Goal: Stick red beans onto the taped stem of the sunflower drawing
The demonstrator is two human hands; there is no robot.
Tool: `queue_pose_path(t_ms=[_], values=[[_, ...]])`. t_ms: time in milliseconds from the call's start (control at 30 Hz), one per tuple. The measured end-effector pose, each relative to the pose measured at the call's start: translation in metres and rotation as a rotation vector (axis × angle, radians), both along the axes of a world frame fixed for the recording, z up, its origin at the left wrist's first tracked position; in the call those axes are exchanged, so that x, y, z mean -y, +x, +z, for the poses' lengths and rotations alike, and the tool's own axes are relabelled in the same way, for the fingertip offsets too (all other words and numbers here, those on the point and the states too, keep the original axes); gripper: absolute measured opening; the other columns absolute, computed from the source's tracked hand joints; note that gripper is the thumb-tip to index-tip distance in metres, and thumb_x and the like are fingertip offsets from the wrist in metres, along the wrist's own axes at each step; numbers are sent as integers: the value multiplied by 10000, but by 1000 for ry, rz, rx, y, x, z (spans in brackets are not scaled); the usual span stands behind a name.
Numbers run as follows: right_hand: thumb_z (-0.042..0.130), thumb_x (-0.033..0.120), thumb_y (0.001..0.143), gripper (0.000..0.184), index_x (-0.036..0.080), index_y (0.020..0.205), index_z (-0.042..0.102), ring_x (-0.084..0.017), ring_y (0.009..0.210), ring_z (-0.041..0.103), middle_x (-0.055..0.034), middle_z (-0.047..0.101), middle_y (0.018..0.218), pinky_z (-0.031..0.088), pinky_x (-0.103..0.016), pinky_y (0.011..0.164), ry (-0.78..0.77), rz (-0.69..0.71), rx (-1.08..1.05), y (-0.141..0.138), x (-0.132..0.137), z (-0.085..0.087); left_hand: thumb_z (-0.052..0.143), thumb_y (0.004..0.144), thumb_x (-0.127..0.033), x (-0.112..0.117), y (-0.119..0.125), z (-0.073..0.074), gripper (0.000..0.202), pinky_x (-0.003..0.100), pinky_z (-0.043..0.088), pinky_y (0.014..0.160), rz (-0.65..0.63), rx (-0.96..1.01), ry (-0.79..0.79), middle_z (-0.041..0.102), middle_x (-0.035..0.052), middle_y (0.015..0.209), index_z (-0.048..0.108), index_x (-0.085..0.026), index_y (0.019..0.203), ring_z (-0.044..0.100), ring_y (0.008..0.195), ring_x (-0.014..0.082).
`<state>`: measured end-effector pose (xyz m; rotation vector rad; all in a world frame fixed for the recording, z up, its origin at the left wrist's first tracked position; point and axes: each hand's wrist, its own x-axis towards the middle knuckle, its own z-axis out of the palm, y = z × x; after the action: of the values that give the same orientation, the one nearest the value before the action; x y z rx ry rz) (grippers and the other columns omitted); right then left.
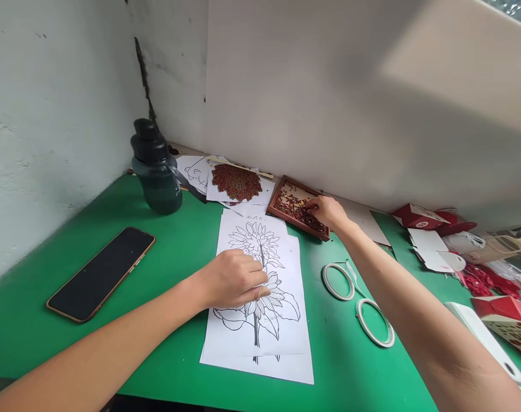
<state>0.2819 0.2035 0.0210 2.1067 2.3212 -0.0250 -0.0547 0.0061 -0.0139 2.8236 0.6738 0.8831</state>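
Observation:
My left hand (238, 278) is closed, its knuckles up and its fingers curled down over the middle of a sheet of paper (226, 355) printed with line-drawn flowers. Whatever its fingertips may hold is hidden. Farther back, my right hand (327, 212) reaches into a shallow brown wooden tray (301, 223). Small red, brown and yellowish bean-like grains (288, 203) lie scattered in it. The right fingers are pinched together down among the grains, and I cannot make out what lies between them. More sheets seem to lie under the top drawing.
A dark water bottle (157, 171) and a phone (101, 273) occupy the left side. Behind the drawing lies a paper bearing a grain-covered shape (237, 182). Two narrow tape rolls (338, 281) rest beneath my right forearm. Red boxes (421, 217) and a white device (485, 340) crowd the right.

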Motion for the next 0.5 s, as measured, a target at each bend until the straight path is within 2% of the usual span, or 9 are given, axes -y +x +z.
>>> queue_pose_path(t_ms=[133, 267, 400, 500], values=[[625, 220, 911, 282, 224, 1119, 815, -269, 1116, 700, -73, 764, 1257, 494, -285, 834, 35, 7, -19, 0, 1, -1, 483, 1066, -375, 0, 1, -2, 341, 331, 348, 608, -5, -10, -5, 643, -8, 731, 671, -187, 853, 566, 646, 153], [644, 293, 919, 264, 216, 1102, 818, -269, 1052, 714, -84, 788, 1171, 488, -287, 795, 32, 0, -25, -6, 0, -5, 497, 1059, -362, 0, 2, -4, 326, 331, 349, 604, -4, -12, -15, 644, -10, 728, 670, -187, 845, 569, 642, 149], [637, 251, 898, 251, 203, 1065, 819, -273, 974, 720, -104, 796, 1089, 484, -299, 748, 27, -29, 3, -12, -2, -6, 489, 1061, -361, -2, 0, -3, 344, 332, 340, 598, 11, -1, -11, 629, -12, 707, 662, -187, 820, 562, 630, 145], [603, 226, 904, 270, 190, 1076, 808, -277, 981, 712, -131, 778, 1131, 485, -307, 749, 39, -28, 19, -16, -2, -8, 489, 1059, -360, -2, 0, -2, 352, 331, 332, 590, 16, 4, -8, 621, -12, 697, 651, -184, 800, 553, 621, 141]])
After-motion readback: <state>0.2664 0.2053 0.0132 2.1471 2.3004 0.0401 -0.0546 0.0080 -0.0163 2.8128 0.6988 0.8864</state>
